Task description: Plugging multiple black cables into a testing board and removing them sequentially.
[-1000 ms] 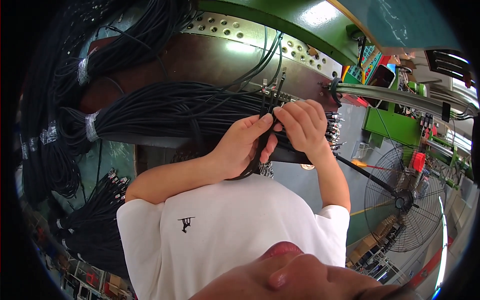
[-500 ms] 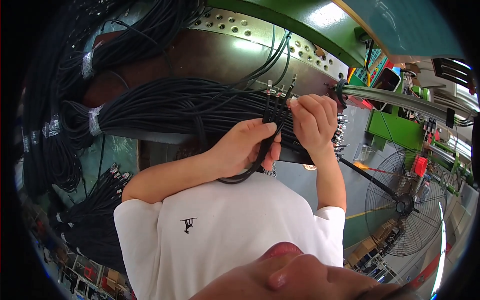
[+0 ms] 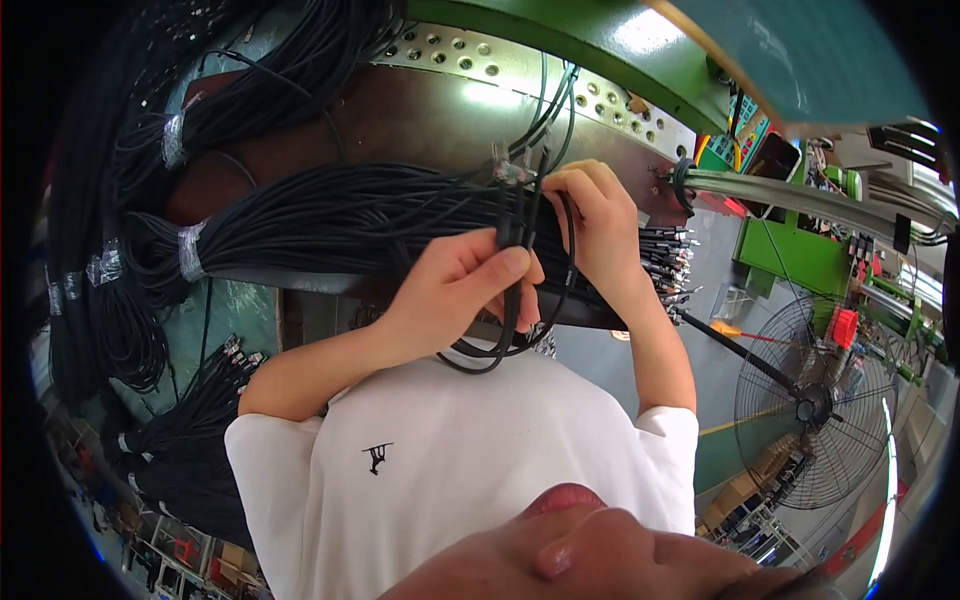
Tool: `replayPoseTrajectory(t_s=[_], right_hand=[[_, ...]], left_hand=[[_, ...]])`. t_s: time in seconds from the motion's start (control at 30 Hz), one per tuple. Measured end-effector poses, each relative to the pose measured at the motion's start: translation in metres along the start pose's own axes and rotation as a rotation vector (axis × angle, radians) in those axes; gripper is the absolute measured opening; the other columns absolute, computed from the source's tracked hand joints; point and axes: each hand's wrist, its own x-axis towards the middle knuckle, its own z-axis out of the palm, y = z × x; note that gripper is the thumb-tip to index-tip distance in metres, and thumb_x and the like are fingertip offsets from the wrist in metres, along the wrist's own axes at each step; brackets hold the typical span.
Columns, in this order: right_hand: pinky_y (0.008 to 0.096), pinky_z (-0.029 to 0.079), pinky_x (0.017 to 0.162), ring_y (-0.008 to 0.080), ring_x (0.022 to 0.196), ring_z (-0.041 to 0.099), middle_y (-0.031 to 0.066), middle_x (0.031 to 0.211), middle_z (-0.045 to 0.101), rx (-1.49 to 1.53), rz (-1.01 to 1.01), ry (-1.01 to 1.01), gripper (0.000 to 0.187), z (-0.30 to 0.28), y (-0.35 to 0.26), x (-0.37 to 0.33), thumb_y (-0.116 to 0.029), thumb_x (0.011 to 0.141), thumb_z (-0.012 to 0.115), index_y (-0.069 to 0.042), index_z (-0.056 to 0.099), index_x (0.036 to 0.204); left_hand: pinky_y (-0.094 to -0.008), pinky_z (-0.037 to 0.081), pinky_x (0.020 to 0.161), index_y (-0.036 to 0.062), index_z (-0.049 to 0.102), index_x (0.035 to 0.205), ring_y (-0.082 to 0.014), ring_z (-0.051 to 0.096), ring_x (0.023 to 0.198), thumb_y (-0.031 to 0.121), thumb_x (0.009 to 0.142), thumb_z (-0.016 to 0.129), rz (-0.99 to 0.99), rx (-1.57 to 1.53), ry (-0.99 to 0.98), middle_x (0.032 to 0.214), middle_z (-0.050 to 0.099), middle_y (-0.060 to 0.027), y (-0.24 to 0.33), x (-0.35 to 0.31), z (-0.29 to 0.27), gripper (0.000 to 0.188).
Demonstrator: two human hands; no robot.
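My left hand [image 3: 465,285] is closed round a few black cables [image 3: 510,225], the thumb pressed across them. Their clear plug ends [image 3: 512,168] stick up above the fist, and their lengths loop down in front of my shirt. To the right, my right hand [image 3: 600,220] has its fingertips pinched on one black cable [image 3: 571,260], which curves down away from the held bunch. The end of that cable is partly hidden by the fingers. Behind both hands lies a thick bundle of black cables [image 3: 330,215], its plug ends [image 3: 668,262] showing beyond my right wrist.
Silver tape [image 3: 190,250] binds the big bundle on the left, and more coiled cables [image 3: 125,330] hang there. A dark bench surface [image 3: 420,110] with a perforated metal strip [image 3: 480,50] and a green machine frame [image 3: 600,40] lie ahead. At right stands a large fan [image 3: 815,405].
Both hands have shifted left, the right one also upward. One cable now bows out from the bunch toward my right hand, and the plug ends have moved left with the left hand.
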Motion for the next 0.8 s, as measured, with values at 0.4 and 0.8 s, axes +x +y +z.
replayPoseTrajectory(t_s=[0.4,0.8], right_hand=[[0.0370,0.048,0.069,0.0298,0.081,0.058,0.0093,0.090,0.059,-0.234,-0.156,0.183,0.028,-0.020,0.000,-0.001,0.004,0.068,0.069,-0.005,0.057,0.093],[0.0360,0.049,0.078,0.0277,0.092,0.058,0.0097,0.097,0.059,-0.233,-0.199,-0.116,0.023,-0.020,0.015,-0.015,-0.002,0.069,0.060,-0.002,0.054,0.091]], left_hand=[[-0.0223,0.047,0.057,0.0010,0.058,0.090,-0.0106,0.059,0.059,0.024,0.099,0.047,-0.103,0.270,-0.078,0.070,0.063,-0.0047,-0.003,0.015,0.010,0.027],[-0.0207,0.046,0.055,0.0029,0.059,0.090,-0.0070,0.059,0.061,0.030,0.099,0.045,-0.121,0.190,-0.114,0.069,0.064,-0.0037,-0.007,0.030,0.005,0.032]])
